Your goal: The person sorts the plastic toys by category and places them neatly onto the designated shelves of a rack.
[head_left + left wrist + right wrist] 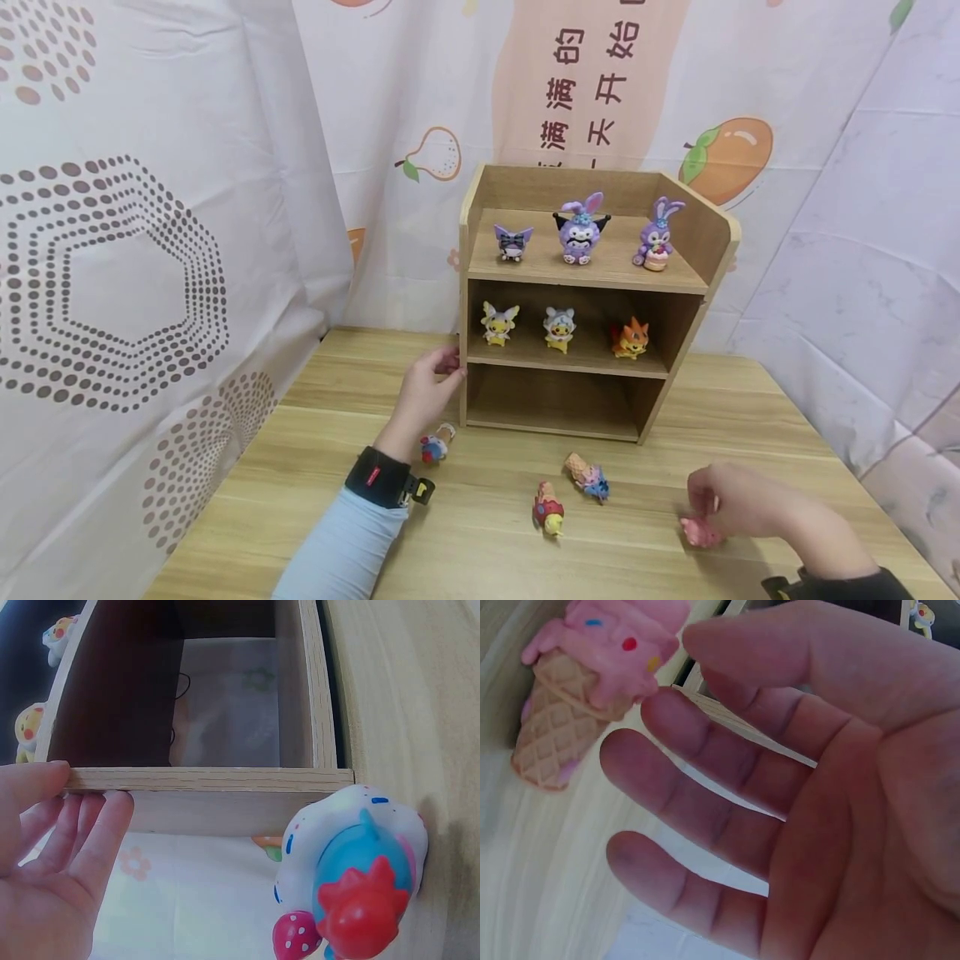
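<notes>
My left hand (429,387) is at the left side of a wooden shelf (562,284). In the left wrist view its thumb rests on the panel's front edge, with fairly straight fingers against the outer side. A blue and white figurine with a red top (352,877) lies near that wrist. On the right, my right hand (738,500) hovers at a pink ice-cream-cone figurine (699,532). The right wrist view shows its fingers spread and loosely bent, the thumb tip close by the figurine's pink top (622,652), which lies on its side with a waffle cone.
Two more cone figurines, one red and yellow (548,510) and one pink and blue (588,477), lie before the shelf. Purple figurines (579,233) stand on the top level, yellow ones (558,329) on the middle level. Printed curtains (420,75) hang behind the wooden table (480,550).
</notes>
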Available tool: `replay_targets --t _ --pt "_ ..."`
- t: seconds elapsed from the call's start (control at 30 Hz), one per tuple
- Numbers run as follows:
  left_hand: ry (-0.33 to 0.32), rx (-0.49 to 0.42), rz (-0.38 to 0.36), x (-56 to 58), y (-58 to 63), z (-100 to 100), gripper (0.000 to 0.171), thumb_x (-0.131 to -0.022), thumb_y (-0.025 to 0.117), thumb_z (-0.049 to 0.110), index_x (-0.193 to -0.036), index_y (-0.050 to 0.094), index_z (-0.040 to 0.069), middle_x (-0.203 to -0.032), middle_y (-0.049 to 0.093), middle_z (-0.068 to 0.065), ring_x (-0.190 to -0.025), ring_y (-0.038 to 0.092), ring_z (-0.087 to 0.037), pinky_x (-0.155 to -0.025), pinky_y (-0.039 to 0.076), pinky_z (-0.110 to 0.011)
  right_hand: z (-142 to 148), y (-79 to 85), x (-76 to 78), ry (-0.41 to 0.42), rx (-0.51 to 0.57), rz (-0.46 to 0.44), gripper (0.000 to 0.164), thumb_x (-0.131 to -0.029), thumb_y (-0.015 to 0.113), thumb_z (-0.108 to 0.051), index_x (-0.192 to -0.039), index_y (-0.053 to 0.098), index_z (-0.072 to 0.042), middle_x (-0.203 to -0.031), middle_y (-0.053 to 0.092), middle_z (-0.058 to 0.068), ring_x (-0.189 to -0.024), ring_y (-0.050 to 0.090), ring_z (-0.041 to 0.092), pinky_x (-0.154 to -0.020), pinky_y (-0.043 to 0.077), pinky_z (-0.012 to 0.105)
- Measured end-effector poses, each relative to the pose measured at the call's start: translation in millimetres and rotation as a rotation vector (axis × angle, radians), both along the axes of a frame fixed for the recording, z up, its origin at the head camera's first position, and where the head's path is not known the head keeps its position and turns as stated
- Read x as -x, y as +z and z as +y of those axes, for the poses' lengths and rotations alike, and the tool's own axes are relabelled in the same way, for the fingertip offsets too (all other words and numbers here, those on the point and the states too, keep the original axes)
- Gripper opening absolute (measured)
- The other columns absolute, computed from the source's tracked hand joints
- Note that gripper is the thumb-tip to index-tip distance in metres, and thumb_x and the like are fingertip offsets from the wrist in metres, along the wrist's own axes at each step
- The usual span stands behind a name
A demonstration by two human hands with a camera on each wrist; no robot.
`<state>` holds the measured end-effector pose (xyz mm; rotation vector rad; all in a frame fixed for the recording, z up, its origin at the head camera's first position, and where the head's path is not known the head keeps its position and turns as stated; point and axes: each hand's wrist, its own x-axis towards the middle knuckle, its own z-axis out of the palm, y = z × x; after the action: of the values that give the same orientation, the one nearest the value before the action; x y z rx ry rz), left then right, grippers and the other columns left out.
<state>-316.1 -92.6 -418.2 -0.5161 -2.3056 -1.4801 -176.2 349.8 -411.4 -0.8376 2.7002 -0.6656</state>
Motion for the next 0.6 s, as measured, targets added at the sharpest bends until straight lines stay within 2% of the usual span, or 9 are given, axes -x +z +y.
replay_targets --t 0.17,0.33,0.6 --pt "-0.004 -0.003 0.013 0.3 -0.9 0 0.029 -0.087 0.070 0.010 -0.115 0.063 0.006 -0.096 0.064 0.001 -0.088 0.058 -0.011 -0.080 0.054 -0.033 -1 -4.3 -0.8 0.026 0.006 0.010 0.029 -0.063 0.078 -0.004 -0.074 0.054 -0.017 -0.070 0.052 -0.008 -0.064 0.049 0.003 -0.050 0.044 0.021" --pt "-0.009 -0.011 0.015 0.8 -0.8 0 0.030 -0.087 0.070 0.008 -0.116 0.063 0.005 -0.096 0.064 0.000 -0.088 0.059 -0.012 -0.080 0.054 -0.033 -2 -7.5 -2.5 0.062 -0.005 0.048 0.031 -0.067 0.081 -0.009 -0.075 0.052 -0.019 -0.071 0.052 -0.010 -0.066 0.048 0.004 -0.051 0.042 0.019" --pt "-0.006 -0.015 0.002 -0.2 0.5 0 0.029 -0.087 0.070 0.008 -0.115 0.063 0.005 -0.096 0.064 0.000 -0.089 0.059 -0.012 -0.081 0.054 -0.032 -5 -12.1 -4.0 0.027 -0.047 0.017 0.034 -0.066 0.079 -0.007 -0.077 0.051 -0.021 -0.071 0.051 -0.012 -0.067 0.046 0.003 -0.052 0.040 0.020"
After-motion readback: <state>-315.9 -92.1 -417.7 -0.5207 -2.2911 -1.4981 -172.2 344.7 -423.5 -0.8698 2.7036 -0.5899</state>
